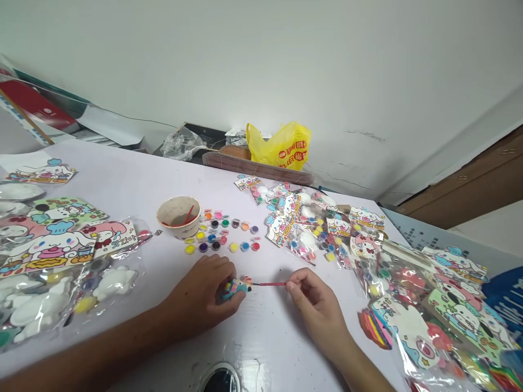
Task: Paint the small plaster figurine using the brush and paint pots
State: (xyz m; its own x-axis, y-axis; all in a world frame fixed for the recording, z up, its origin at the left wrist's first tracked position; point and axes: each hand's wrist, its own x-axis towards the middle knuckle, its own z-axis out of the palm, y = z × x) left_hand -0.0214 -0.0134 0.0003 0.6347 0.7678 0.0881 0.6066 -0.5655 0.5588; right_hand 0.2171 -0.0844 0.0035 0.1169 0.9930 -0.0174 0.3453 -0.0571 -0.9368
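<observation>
Between hands, brush (273,283) lying crosswise

Painted figurine (236,287) and red-handled brush (272,283), low on the tabletop (134,185) in front of you.
Your figurine is small, coloured teal, pink, yellow and white, lying on its side and partly hidden. Your thin brush lies almost level, its tip touching the figurine's right end, its handle running off to the right.
</observation>
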